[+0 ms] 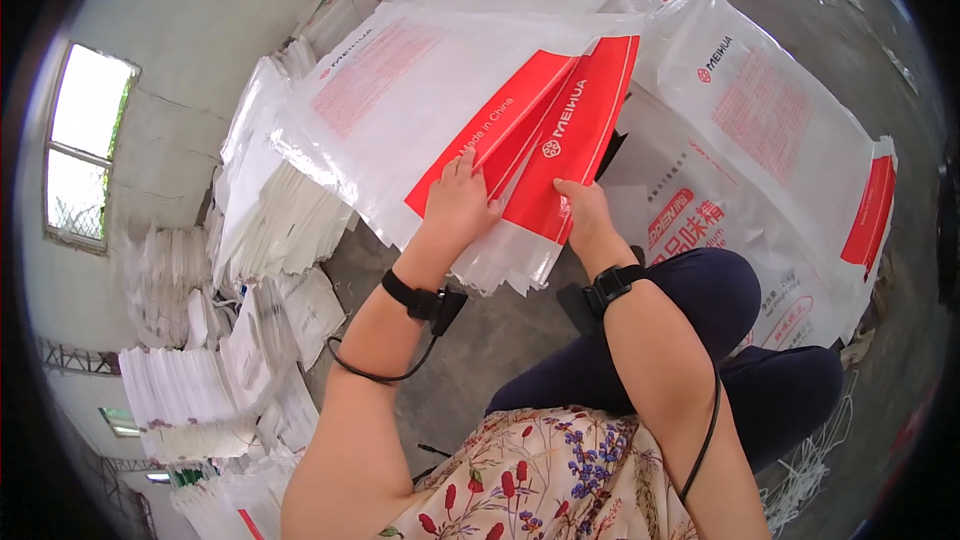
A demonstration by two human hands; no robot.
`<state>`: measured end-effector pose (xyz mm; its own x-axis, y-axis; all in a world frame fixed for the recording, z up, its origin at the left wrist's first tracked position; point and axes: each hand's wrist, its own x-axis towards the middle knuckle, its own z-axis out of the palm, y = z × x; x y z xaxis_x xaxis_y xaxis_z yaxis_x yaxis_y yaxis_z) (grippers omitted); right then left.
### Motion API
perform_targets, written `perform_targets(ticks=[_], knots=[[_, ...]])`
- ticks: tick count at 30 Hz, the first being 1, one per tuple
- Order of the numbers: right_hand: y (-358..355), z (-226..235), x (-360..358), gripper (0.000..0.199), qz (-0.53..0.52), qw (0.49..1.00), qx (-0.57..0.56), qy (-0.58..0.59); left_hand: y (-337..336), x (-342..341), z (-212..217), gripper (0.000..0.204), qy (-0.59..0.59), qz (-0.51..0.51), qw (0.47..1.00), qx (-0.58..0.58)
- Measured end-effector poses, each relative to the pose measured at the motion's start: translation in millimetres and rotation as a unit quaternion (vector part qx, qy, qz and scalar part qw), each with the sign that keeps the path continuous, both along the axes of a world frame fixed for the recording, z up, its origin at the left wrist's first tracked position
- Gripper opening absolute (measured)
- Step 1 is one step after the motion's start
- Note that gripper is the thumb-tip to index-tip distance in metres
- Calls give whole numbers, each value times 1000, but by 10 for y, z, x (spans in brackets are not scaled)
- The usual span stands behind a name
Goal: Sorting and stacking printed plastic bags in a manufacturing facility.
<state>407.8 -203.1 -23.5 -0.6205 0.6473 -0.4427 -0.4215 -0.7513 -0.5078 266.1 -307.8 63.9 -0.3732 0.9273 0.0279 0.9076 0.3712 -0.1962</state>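
Observation:
A white woven plastic bag (365, 105) with red side panels lies flat in front of me, on top of other bags. My left hand (460, 202) rests on its red panel, fingers stretched over the surface and thumb apart. At the near right corner, my right hand (587, 212) pinches the edge of the red gusset (545, 195), thumb on top and the other fingers underneath, mostly hidden. Between the two hands the gusset fold spreads into a narrow V. Several layered clear-white edges (505, 265) show below the red part.
To the right, another printed white bag (775, 100) with a red end lies over a larger printed sack (690, 210). Stacks of folded white bags (190, 390) line the left side by a wall with a window (82, 145). Loose white strips (815, 440) lie on the floor at right.

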Motion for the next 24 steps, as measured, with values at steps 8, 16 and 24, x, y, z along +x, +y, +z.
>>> perform_targets(ticks=[8, 16, 24], knots=[[-26, 199, -9, 32, 3, 994, -38, 101, -51, -311, 162, 69, -180, -29, 983, -25], [-53, 163, -69, 35, 14, 988, -65, 137, -169, -139, 272, 83, -245, -78, 963, -85], [-86, 307, -33, 31, -8, 991, -79, 107, -378, -237, 267, 72, -248, -61, 966, -37]])
